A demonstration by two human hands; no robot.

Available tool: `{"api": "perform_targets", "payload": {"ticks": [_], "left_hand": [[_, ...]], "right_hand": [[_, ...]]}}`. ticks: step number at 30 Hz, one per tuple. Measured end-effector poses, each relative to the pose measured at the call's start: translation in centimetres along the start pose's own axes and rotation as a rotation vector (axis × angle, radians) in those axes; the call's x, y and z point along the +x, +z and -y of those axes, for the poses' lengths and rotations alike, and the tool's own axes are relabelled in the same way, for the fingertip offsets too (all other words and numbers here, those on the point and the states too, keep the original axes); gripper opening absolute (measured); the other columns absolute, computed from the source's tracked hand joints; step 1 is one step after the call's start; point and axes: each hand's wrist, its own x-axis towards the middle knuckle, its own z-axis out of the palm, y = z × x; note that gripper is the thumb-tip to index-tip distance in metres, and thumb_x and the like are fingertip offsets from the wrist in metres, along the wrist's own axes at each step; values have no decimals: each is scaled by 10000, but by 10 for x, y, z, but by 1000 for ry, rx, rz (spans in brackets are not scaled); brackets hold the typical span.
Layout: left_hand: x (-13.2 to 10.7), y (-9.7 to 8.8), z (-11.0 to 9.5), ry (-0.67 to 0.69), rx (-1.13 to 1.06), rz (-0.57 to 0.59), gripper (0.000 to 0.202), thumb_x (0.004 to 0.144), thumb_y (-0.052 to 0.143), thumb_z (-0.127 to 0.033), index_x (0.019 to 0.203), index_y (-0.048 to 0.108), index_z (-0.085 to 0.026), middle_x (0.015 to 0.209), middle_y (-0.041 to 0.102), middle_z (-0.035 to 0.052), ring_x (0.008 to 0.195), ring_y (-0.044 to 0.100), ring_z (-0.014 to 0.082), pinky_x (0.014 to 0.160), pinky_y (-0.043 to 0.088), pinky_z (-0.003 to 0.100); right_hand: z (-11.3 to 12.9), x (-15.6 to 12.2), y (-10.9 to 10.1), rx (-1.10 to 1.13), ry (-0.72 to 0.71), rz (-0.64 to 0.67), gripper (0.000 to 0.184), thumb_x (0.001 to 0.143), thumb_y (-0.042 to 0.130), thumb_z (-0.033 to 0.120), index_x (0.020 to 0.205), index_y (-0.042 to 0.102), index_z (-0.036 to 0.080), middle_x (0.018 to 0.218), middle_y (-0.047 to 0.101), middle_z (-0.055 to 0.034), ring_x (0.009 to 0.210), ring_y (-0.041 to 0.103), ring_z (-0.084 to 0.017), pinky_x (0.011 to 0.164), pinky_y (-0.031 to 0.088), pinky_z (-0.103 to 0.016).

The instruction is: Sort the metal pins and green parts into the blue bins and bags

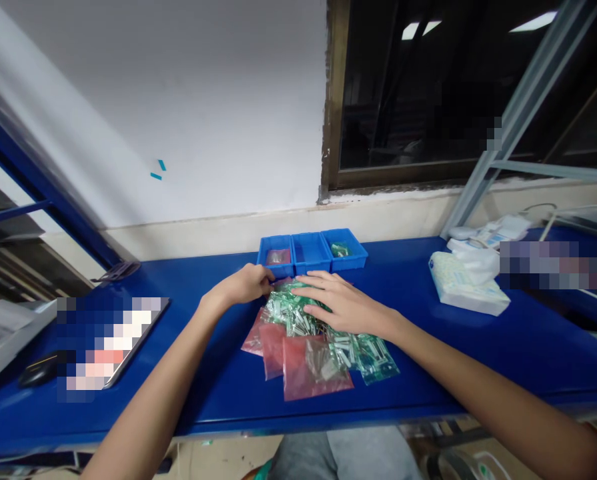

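Observation:
A heap of small clear green plastic bags with slim metallic-looking pieces inside lies on the blue table. Flat red plastic bags stick out from the heap's near and left sides. My left hand is at the heap's far left edge, just in front of the blue bins, its fingers curled together; what they grip, if anything, is hidden. Over the top of the heap my right hand lies palm down with fingers stretched out and apart, covering some green bags.
Behind the heap stand three joined blue bins: the left bin holds a red bag, the right bin green bags. To the right sits a tissue pack. On the left are a black mouse and a blurred-out flat object.

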Motion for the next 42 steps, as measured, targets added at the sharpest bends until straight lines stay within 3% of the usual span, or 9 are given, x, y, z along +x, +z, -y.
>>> {"api": "perform_targets", "payload": {"ticks": [3,10,19,24,28,31,35,39,42], "left_hand": [[1,5,-5,-31,58,4,294,867,494,-194,1017,741,-144,877,756,103,746,668,210,639,418,261],[1,2,-7,-73,-8,-13,330,720,484,-67,914,743,-133,806,744,96,719,669,212,637,442,265],[-6,-9,-8,-103,-661,-88,217,769,636,-300,919,662,-146,748,699,60,658,670,189,614,539,287],[-4,-11,-9,-22,-581,-263,203,816,611,-302,920,669,-137,747,701,60,659,643,167,611,507,274],[-5,-14,-15,110,-370,-525,228,912,553,-314,992,692,-152,844,717,60,734,642,164,665,488,275],[-7,-14,-20,160,-287,-739,226,960,532,-313,1016,697,-168,888,723,54,768,645,164,703,486,277],[-6,-9,-28,185,-428,-919,220,962,567,-334,995,704,-165,922,730,65,794,656,162,734,511,272],[0,3,-44,189,-712,-919,221,931,619,-335,981,709,-139,858,732,67,730,656,150,663,529,252],[4,16,-57,194,-822,-826,245,929,622,-343,1014,704,-129,825,729,63,696,653,149,637,541,256]], "right_hand": [[1,-1,3,3,-24,61,422,1037,409,418,1439,511,340,1566,411,-13,1475,286,-306,1139,321,-580],[-2,-2,6,11,-12,122,456,1017,456,428,1462,484,332,1594,360,-9,1509,205,-322,1163,285,-596],[1,-1,3,-17,-52,56,442,991,519,383,1420,542,278,1560,417,-63,1485,273,-292,1171,311,-534],[-2,-1,6,-6,-65,47,446,982,530,387,1414,546,275,1556,421,-73,1472,293,-311,1158,321,-563],[-3,-2,9,7,-61,42,426,990,517,379,1403,547,279,1537,448,-73,1466,307,-314,1156,328,-569],[-2,-1,8,27,-35,-46,408,990,522,386,1378,555,263,1507,475,-101,1439,357,-311,1138,362,-561],[-1,5,3,143,103,-302,357,1000,497,357,1325,546,218,1357,588,-129,1292,530,-274,1068,456,-513],[-2,10,0,500,246,-467,396,939,602,390,1292,530,225,1238,663,-112,1137,642,-255,929,559,-447],[-4,12,2,784,296,-429,349,915,631,402,1208,581,219,1095,715,-84,990,694,-235,835,584,-407]]}}
